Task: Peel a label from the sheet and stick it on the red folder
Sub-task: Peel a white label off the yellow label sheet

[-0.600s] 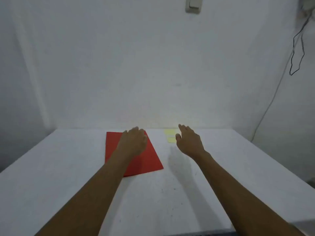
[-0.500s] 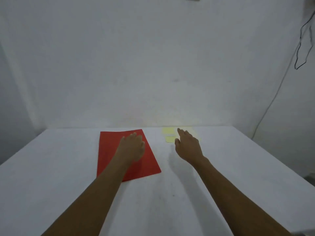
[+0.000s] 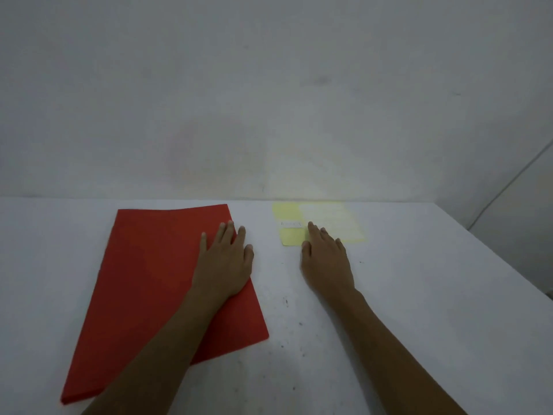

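Fingers first: your right hand [image 3: 326,262] lies palm-down with the fingers spread loosely and nothing pinched, its index fingertip [image 3: 311,226] resting at the near-left part of the pale yellow label sheet [image 3: 344,223]. Your left hand [image 3: 226,265] is flat and spread too, pressing on the right edge of the flat red paper folder [image 3: 149,280], holding nothing between the fingers.

You are at the reach, I judge, with no label lifted yet. To do it well, pin the sheet with the other fingers and work a nail under one label's corner, then peel low and slowly so it does not curl or tear. A small white label [image 3: 291,224] sits just at 9 o'clock of your index tip, between two yellow patches; its print is too blurred to read.

On the white surface [image 3: 419,295] the sheet lies at about 1 o'clock from you, near the far edge, its long axis running from 9 to 3 o'clock. The folder lies at 11 o'clock, just beside the sheet's left end but apart from it, its long axis from 7 to 12 o'clock, short edge towards the wall. The folder's upper area is bare, ready for the label.
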